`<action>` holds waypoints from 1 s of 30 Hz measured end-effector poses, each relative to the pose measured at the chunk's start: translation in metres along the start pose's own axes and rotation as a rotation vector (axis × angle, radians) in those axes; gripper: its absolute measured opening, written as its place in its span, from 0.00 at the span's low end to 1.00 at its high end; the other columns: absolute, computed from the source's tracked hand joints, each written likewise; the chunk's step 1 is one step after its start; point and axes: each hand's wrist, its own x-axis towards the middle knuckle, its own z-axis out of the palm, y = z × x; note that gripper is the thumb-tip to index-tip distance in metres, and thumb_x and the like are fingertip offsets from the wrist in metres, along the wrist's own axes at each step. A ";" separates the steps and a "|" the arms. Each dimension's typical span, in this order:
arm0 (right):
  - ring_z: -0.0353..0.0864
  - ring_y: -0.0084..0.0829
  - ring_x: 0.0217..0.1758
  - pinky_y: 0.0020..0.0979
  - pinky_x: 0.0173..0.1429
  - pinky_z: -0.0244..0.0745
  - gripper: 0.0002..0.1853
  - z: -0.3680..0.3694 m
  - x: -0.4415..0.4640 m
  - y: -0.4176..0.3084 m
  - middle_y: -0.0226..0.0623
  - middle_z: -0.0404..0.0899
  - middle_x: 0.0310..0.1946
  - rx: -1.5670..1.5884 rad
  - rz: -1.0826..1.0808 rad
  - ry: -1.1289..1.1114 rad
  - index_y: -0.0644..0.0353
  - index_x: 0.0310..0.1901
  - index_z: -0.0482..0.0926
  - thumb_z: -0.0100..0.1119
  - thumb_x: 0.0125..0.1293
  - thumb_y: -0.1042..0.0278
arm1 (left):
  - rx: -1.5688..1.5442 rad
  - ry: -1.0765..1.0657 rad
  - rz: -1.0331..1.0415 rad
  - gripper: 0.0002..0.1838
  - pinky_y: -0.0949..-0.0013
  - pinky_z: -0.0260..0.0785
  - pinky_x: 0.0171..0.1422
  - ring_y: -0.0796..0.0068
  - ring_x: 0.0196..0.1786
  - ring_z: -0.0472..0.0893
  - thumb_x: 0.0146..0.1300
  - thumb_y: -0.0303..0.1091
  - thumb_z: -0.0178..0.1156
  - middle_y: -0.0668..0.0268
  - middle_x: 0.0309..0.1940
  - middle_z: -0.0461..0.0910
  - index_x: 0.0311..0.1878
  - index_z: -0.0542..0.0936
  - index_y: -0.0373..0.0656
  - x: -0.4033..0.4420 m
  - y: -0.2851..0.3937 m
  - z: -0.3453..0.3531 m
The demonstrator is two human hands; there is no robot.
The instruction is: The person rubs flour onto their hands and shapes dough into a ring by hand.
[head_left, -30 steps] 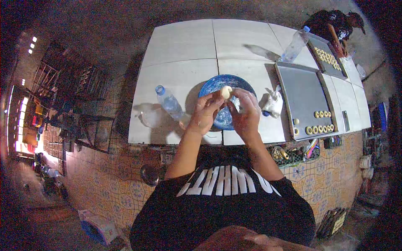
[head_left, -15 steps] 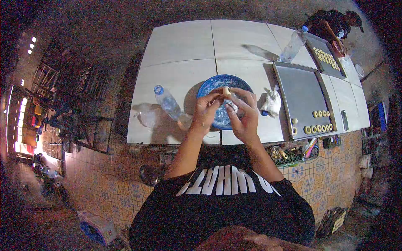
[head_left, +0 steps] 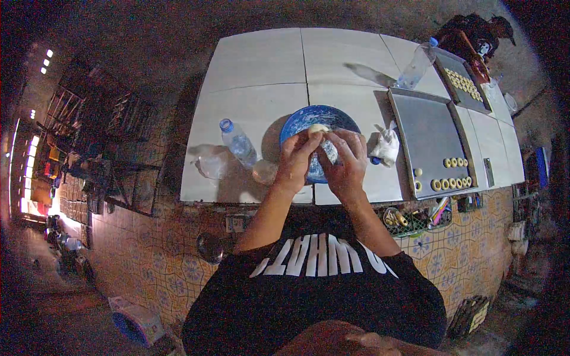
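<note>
A small pale piece of dough [head_left: 317, 128] is held between the fingertips of my left hand [head_left: 295, 157] and my right hand [head_left: 347, 159]. Both hands are over a blue bowl [head_left: 291, 126] dusted with white powder, and they hide part of its inside. To the right of the bowl lies a white plastic bag [head_left: 388, 144] with something blue at its lower left. A metal tray [head_left: 428, 127] farther right carries several dough rings [head_left: 453, 183] along its near edge.
A bottle [head_left: 238, 142] and a clear plastic bag [head_left: 211, 162] are left of the bowl. A second bottle [head_left: 416, 66] lies behind the tray. Another person [head_left: 469, 38] is beside a far tray [head_left: 463, 82] of dough rings. A green crate [head_left: 418, 223] sits below the table edge.
The dough has come slightly down with my hands, and my fingers have shifted around it. The other person's arms have moved a little at the far tray.
</note>
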 end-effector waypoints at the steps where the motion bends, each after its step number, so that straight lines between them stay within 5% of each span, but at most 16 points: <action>1: 0.81 0.47 0.53 0.46 0.57 0.76 0.21 0.000 0.000 0.001 0.42 0.84 0.49 0.015 -0.001 -0.004 0.57 0.50 0.86 0.76 0.53 0.77 | -0.017 -0.013 -0.002 0.15 0.70 0.71 0.65 0.78 0.54 0.81 0.71 0.33 0.69 0.68 0.52 0.85 0.57 0.84 0.39 0.003 0.000 -0.005; 6: 0.79 0.47 0.58 0.48 0.61 0.76 0.24 0.008 -0.008 0.007 0.38 0.81 0.53 0.034 0.005 -0.043 0.50 0.52 0.86 0.78 0.51 0.74 | 0.020 0.090 0.013 0.15 0.70 0.70 0.67 0.77 0.55 0.81 0.72 0.37 0.69 0.66 0.50 0.86 0.55 0.85 0.38 0.007 -0.004 -0.012; 7: 0.79 0.47 0.58 0.49 0.60 0.76 0.23 0.010 -0.008 0.006 0.38 0.81 0.54 0.029 0.007 -0.044 0.50 0.51 0.86 0.78 0.51 0.74 | 0.106 -0.026 0.103 0.17 0.68 0.71 0.63 0.74 0.57 0.83 0.72 0.44 0.67 0.68 0.52 0.88 0.56 0.86 0.43 0.010 -0.005 -0.016; 16: 0.79 0.50 0.59 0.47 0.61 0.76 0.21 0.011 -0.005 0.009 0.44 0.82 0.54 0.083 0.140 -0.022 0.59 0.51 0.84 0.79 0.56 0.69 | 0.000 -0.168 -0.051 0.20 0.74 0.68 0.65 0.79 0.58 0.79 0.76 0.39 0.63 0.66 0.57 0.84 0.63 0.82 0.35 0.002 0.004 -0.023; 17: 0.79 0.50 0.58 0.47 0.62 0.75 0.21 0.010 -0.004 0.009 0.44 0.82 0.54 0.116 0.163 -0.001 0.60 0.52 0.83 0.79 0.57 0.68 | -0.048 -0.186 -0.074 0.24 0.69 0.63 0.76 0.75 0.68 0.75 0.77 0.38 0.62 0.62 0.66 0.79 0.68 0.78 0.33 0.001 0.000 -0.024; 21: 0.81 0.49 0.57 0.46 0.62 0.76 0.18 0.006 -0.004 0.016 0.47 0.84 0.52 0.129 0.238 0.003 0.61 0.53 0.84 0.75 0.62 0.67 | 0.286 -0.364 0.081 0.29 0.60 0.45 0.87 0.66 0.83 0.60 0.77 0.39 0.61 0.55 0.78 0.68 0.74 0.71 0.32 0.001 0.000 -0.020; 28: 0.82 0.49 0.55 0.45 0.60 0.76 0.13 0.005 -0.002 0.017 0.46 0.84 0.50 0.148 0.221 0.034 0.62 0.49 0.86 0.72 0.64 0.69 | 0.160 -0.312 -0.015 0.28 0.62 0.50 0.85 0.65 0.82 0.62 0.76 0.38 0.63 0.56 0.78 0.67 0.73 0.73 0.32 0.001 0.004 -0.018; 30: 0.82 0.44 0.55 0.41 0.59 0.76 0.12 0.003 0.000 0.015 0.45 0.83 0.47 0.239 0.259 0.044 0.64 0.47 0.84 0.71 0.65 0.69 | 0.299 -0.275 0.069 0.25 0.62 0.59 0.80 0.63 0.76 0.70 0.75 0.37 0.64 0.53 0.72 0.74 0.69 0.77 0.32 -0.003 0.001 -0.016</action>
